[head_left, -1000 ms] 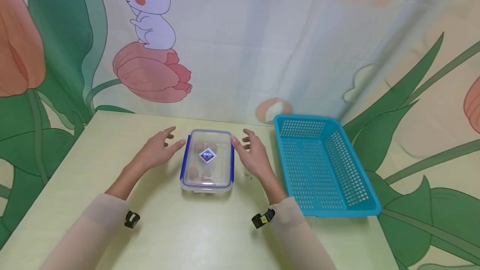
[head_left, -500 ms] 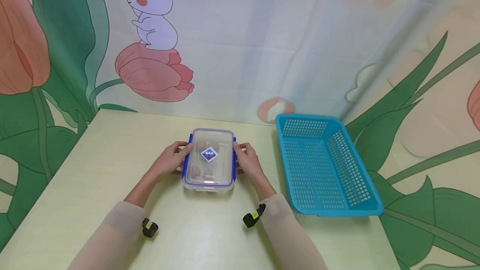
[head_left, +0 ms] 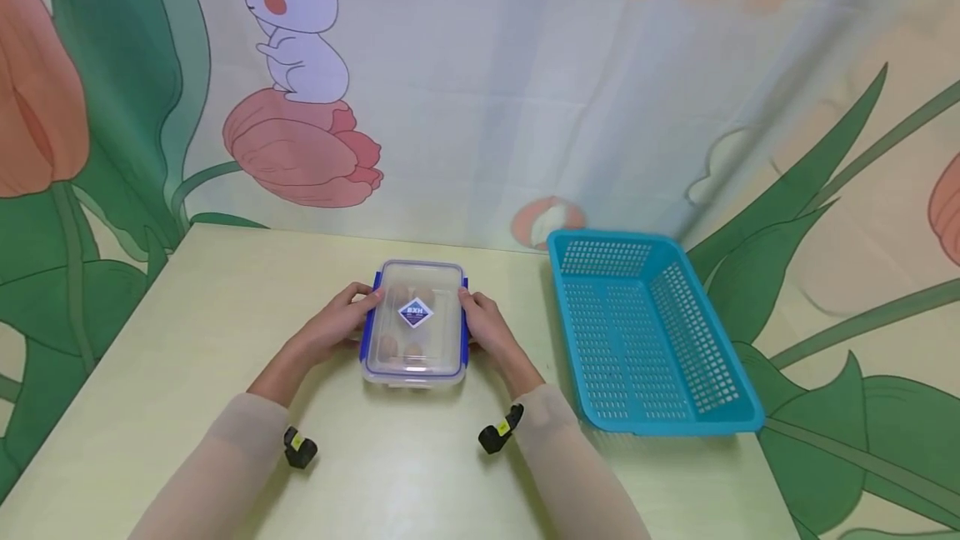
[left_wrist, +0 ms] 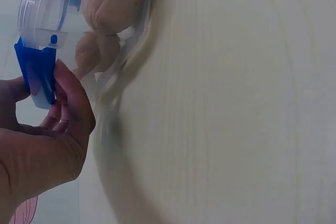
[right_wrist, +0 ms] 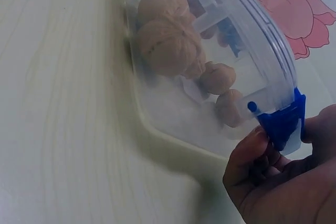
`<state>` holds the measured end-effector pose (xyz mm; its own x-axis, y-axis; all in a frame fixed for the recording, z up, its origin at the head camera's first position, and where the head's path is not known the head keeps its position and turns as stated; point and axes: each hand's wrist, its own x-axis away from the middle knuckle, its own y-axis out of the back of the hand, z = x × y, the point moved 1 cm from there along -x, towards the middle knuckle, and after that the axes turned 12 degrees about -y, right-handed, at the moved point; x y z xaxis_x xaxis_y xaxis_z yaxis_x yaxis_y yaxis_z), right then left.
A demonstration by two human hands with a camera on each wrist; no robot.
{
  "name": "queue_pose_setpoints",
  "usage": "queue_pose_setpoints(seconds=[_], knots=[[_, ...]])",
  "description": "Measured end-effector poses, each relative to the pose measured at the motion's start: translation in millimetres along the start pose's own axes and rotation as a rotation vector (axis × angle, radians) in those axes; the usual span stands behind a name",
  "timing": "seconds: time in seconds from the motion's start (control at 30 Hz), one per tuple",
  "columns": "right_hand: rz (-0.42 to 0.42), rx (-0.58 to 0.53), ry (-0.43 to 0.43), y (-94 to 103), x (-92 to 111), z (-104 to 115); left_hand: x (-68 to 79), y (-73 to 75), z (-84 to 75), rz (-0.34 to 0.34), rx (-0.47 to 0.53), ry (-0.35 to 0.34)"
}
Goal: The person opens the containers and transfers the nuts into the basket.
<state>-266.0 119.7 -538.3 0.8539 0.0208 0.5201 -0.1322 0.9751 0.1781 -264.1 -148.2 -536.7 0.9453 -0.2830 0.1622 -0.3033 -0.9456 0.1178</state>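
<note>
A clear plastic food container (head_left: 444, 332) with a blue-edged lid and a diamond-shaped label sits on the table. Through its walls I see several walnuts (right_wrist: 165, 45). My left hand (head_left: 335, 326) is at its left side, pinching the blue side latch (left_wrist: 38, 72) between thumb and curled fingers. On the opposite side my right hand (head_left: 489, 325) pinches the other blue latch (right_wrist: 283, 124) in the same way. Both thumbs lie at the lid's edge in the head view, and the fingers below are partly hidden there.
To the right stands a blue perforated plastic basket (head_left: 577, 348) with nothing visible in it. The pale table (head_left: 420, 473) meets a printed curtain (head_left: 465, 107) at its back edge. Each wrist wears a small black camera (head_left: 300, 450).
Both hands have moved in from beside the container and taken hold of its side latches. The container and basket have stayed in place; the head view shifted slightly.
</note>
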Motion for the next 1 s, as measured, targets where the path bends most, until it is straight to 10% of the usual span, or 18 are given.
queue_pose_setpoints(seconds=[0.37, 1.0], knots=[[0.122, -0.106, 0.033, -1.5, -0.9, -2.5, 0.2, 2.7, 1.7, 0.024, 0.035, 0.005], [0.051, -0.179, 0.004, 5.9, -6.9, -10.8, -3.2, 1.1, 0.3, 0.031, 0.041, 0.01]])
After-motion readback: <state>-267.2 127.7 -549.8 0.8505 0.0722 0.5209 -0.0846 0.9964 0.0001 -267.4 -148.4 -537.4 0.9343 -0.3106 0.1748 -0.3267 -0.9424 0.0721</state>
